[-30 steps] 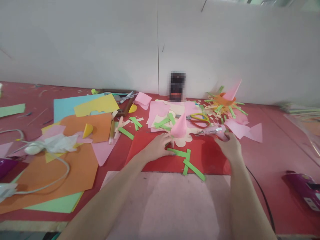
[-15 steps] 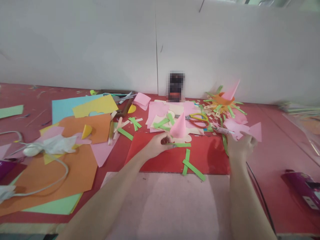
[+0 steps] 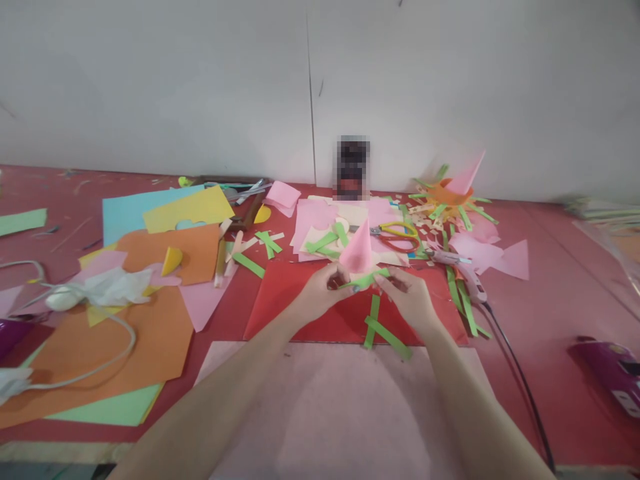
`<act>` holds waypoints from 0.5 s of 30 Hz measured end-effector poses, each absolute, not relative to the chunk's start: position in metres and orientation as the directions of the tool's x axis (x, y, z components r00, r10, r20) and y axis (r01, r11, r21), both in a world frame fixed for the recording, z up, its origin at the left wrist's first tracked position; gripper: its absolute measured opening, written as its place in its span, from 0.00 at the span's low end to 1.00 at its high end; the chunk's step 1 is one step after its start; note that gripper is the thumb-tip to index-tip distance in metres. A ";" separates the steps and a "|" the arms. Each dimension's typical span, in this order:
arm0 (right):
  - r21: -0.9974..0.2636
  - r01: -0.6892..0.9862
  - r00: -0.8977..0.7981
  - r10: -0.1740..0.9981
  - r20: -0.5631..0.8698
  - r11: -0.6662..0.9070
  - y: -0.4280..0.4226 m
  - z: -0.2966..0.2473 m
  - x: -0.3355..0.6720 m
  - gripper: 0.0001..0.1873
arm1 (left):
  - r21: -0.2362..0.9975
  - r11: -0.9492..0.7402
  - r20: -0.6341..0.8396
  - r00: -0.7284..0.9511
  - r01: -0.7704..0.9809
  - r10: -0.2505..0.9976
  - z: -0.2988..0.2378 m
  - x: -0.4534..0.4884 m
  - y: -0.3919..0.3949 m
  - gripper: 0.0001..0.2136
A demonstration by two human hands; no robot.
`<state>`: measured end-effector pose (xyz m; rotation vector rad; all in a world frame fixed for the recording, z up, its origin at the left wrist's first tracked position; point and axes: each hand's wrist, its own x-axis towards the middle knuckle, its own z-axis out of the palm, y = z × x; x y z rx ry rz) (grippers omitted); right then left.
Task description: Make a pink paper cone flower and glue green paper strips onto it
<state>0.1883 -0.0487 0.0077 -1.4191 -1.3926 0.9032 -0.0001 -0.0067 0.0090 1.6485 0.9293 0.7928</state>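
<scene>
Since the last frame, the right hand has come in from the glue gun side to the right end of the green strip. The glue gun is now out of the hand, lying on the tabletop. The strip's right end has come up; it was lying about level.

Grip state: left hand has thumb and fingers pinched close on the strip's left end. Right grip looks pinched too, fingertips at the other end. Hard to tell how firmly. Strip spans between them, over the red sheet, just in front of the pink cone. Can't tell if it touches the cone.

Handling, my read: paper, next to no weight, bends easily, little stiffness across the flat. Dry, so shouldn't slip much. Would crease or tear before it marks anything else. Best held lightly by the two ends, thumb against fingers, middle left free. Hard squeeze likely leaves a kink.

Looks: bright green, plain, narrow, straight long edges. Left end sits lower than right, slight twist along it. Ends mostly covered by fingers, so can't see the cut. The loose strips nearer the body look like the same stock.
</scene>
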 end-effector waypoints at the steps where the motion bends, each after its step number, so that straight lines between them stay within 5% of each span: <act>1: -0.948 0.310 0.107 0.989 0.105 0.067 -0.048 0.007 0.189 0.15 | 0.963 -0.170 0.045 0.500 0.208 0.865 0.011 0.001 -0.009 0.12; 8: -0.948 0.315 0.207 0.971 0.119 0.049 -0.044 0.009 0.198 0.15 | 0.933 -0.222 0.017 0.581 0.283 0.814 0.020 0.002 -0.017 0.08; 15: -0.981 0.196 0.238 0.969 0.061 0.014 -0.041 0.004 0.200 0.13 | 0.930 -0.209 0.044 0.475 0.301 0.879 0.013 -0.001 -0.010 0.10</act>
